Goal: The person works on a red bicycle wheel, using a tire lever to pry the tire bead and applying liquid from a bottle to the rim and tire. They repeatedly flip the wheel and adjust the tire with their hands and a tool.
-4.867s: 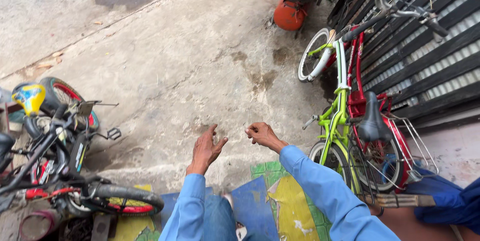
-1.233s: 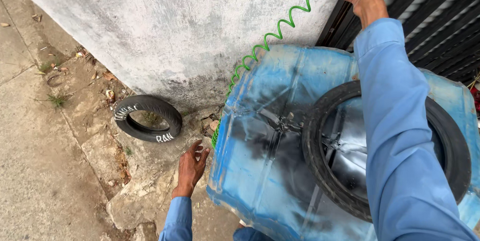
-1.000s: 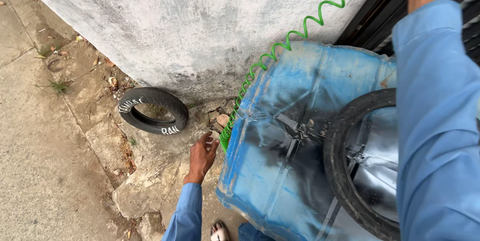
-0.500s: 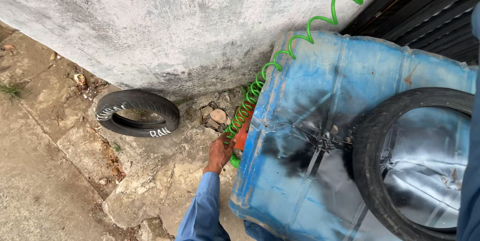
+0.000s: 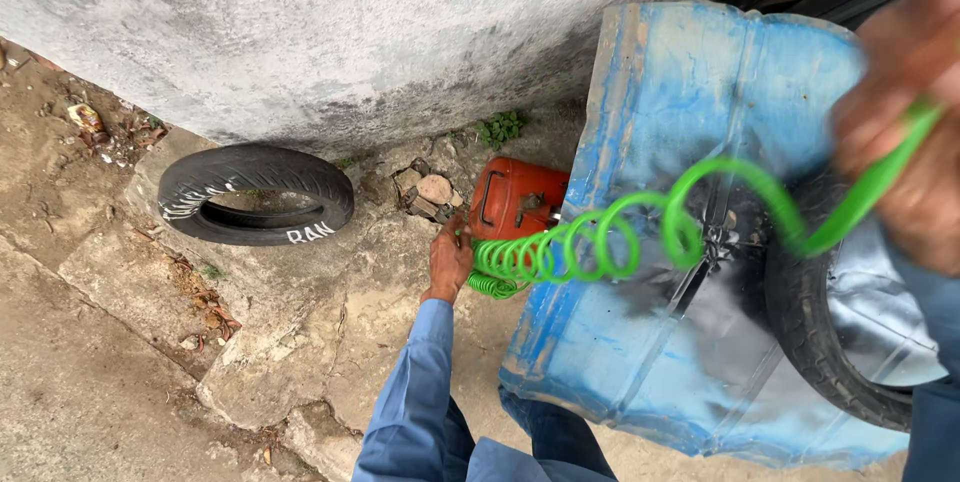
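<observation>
1. A red can (image 5: 517, 200) sits on the ground between the grey wall (image 5: 330, 32) and a blue drum (image 5: 660, 242) lying on its side; its label, if any, cannot be made out.
2. A black tyre (image 5: 255, 195) lies flat against the wall, well left of the can, with white lettering painted on its sidewall.
3. The left hand (image 5: 450, 260), in a blue sleeve, reaches down beside the can, its fingers closed on the low end of a green coiled hose (image 5: 590, 242).
4. The right hand (image 5: 900, 102), close to the lens and blurred, is wrapped around the hose's upper end at the right edge; its fingers are hard to tell apart.
5. The hose stretches across the drum between both hands.
6. A second tyre (image 5: 810, 332) rests on the drum, cut off at the right edge.
7. Stones (image 5: 430, 190) and a small weed (image 5: 498, 128) crowd the wall's foot beside the can.
</observation>
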`<control>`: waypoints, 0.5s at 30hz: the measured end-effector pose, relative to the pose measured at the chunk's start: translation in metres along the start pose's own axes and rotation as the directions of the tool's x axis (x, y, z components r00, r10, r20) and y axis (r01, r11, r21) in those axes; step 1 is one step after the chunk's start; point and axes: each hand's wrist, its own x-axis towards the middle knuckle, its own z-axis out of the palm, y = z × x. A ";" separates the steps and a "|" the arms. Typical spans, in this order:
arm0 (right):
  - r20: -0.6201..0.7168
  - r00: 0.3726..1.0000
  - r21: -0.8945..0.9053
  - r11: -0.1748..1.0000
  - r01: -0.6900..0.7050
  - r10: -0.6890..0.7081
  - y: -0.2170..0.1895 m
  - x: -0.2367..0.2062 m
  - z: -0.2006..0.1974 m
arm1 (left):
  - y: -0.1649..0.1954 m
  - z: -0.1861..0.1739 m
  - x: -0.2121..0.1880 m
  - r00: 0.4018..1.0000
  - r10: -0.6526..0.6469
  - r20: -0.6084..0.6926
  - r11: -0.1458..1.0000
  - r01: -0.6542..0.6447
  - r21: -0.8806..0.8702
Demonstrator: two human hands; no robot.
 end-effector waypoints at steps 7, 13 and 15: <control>0.174 0.840 0.122 0.835 -0.536 0.514 0.168 -0.087 0.055 | -0.033 -0.038 0.014 0.978 -0.073 0.196 0.989 0.047 0.138; 0.054 0.698 0.019 0.699 -0.715 0.714 0.291 -0.212 0.062 | -0.074 -0.015 0.003 0.971 -0.099 0.216 0.979 0.055 0.198; -0.018 0.604 0.017 0.604 -0.797 0.797 0.323 -0.251 0.064 | -0.089 0.001 -0.003 0.966 -0.120 0.228 0.970 0.065 0.236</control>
